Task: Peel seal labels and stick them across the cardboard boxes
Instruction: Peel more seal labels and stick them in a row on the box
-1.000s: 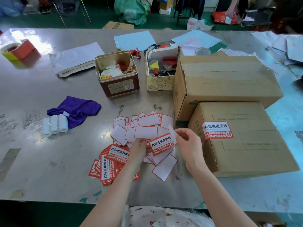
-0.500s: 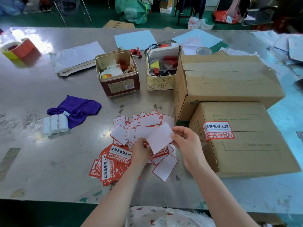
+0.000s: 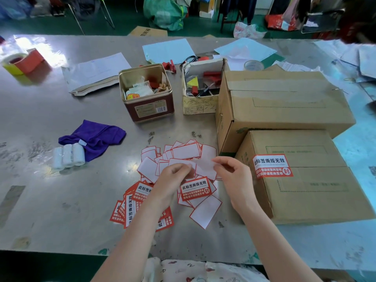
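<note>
Pinching a white backing sheet (image 3: 203,166) with my left hand (image 3: 173,180) and right hand (image 3: 232,176); below them a label (image 3: 196,189) reads 此标签撕毁无效, and the box (image 3: 305,188) sits just right.

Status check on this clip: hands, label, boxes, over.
Both hands, left and right, pinching one label white side up. Near box carries one seal label; far box none visible. Nothing obstructing.

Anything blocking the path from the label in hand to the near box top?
Nothing visible. Both hands, left hand and right hand, hold the label beside the near box. Its top is bare except one stuck label at the near-left edge.
</note>
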`<state>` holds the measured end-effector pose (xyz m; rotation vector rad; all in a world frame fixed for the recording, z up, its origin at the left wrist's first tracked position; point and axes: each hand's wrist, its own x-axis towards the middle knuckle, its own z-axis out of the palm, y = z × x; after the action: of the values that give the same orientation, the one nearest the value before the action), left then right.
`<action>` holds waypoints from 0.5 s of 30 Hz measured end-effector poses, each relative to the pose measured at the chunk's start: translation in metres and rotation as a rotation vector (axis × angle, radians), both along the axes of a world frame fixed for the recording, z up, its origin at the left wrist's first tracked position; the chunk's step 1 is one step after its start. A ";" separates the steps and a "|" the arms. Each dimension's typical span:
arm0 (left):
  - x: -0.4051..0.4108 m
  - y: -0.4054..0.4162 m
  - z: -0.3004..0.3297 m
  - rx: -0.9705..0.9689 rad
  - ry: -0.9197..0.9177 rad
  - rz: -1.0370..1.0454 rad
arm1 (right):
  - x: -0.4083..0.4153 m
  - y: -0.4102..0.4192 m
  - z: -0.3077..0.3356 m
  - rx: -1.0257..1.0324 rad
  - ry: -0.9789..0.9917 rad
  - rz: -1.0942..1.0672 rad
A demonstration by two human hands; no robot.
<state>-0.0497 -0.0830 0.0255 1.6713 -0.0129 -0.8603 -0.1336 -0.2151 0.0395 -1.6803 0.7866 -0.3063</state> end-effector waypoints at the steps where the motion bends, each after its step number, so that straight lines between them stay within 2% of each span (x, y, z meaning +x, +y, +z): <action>1: -0.001 0.001 0.006 -0.100 0.072 0.011 | 0.001 0.001 0.001 -0.043 0.003 0.022; 3: -0.002 0.002 0.010 -0.192 0.113 0.034 | 0.002 0.004 0.001 -0.135 -0.005 0.064; 8: -0.006 0.002 0.013 -0.197 0.094 0.059 | 0.004 0.007 0.000 -0.315 -0.028 0.148; 15: -0.005 0.004 0.015 -0.217 0.075 0.045 | 0.005 0.009 -0.001 -0.403 -0.020 0.176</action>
<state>-0.0551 -0.0794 0.0404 1.4314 -0.0166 -0.8559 -0.1287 -0.2063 0.0384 -2.1065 0.5804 -0.3757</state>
